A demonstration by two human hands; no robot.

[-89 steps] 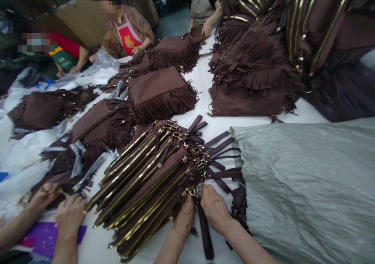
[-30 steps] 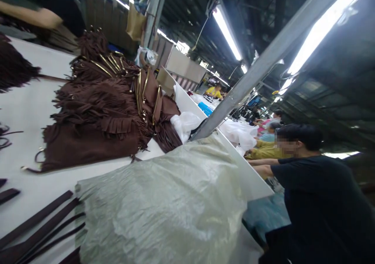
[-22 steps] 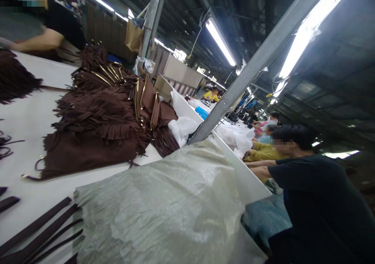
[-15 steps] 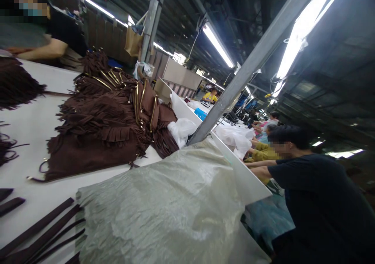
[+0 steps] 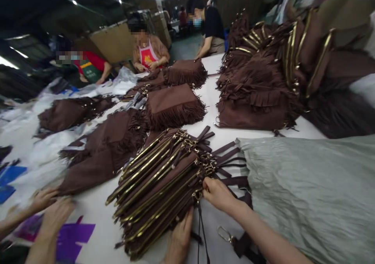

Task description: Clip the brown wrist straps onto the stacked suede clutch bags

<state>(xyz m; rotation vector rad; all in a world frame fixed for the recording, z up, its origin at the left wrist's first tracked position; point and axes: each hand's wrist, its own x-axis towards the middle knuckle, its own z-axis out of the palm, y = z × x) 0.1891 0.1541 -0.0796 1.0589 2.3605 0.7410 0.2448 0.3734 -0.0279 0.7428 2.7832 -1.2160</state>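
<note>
A fanned stack of brown suede bags [image 5: 158, 185] with gold zippers lies on the white table [image 5: 96, 232] in front of me. My left hand [image 5: 180, 236] presses on the near end of the stack, fingers together on the lowest bag. My right hand [image 5: 216, 193] pinches the gold ring [image 5: 197, 195] at the corner of one bag, where dark brown straps [image 5: 228, 170] fan out. A loose strap with a metal clasp [image 5: 224, 234] lies just below my right forearm.
A grey woven sack [image 5: 307, 189] fills the right side. Piles of fringed brown bags [image 5: 258, 88] and single ones [image 5: 172, 105] cover the table. Another person's two hands [image 5: 49, 213] work at the lower left on purple paper [image 5: 73, 238]. Several people stand at the far end.
The view swung from the hall and ceiling on the right back down to the table. My hands and the zipper bag stack are in sight again, much as three seconds ago.
</note>
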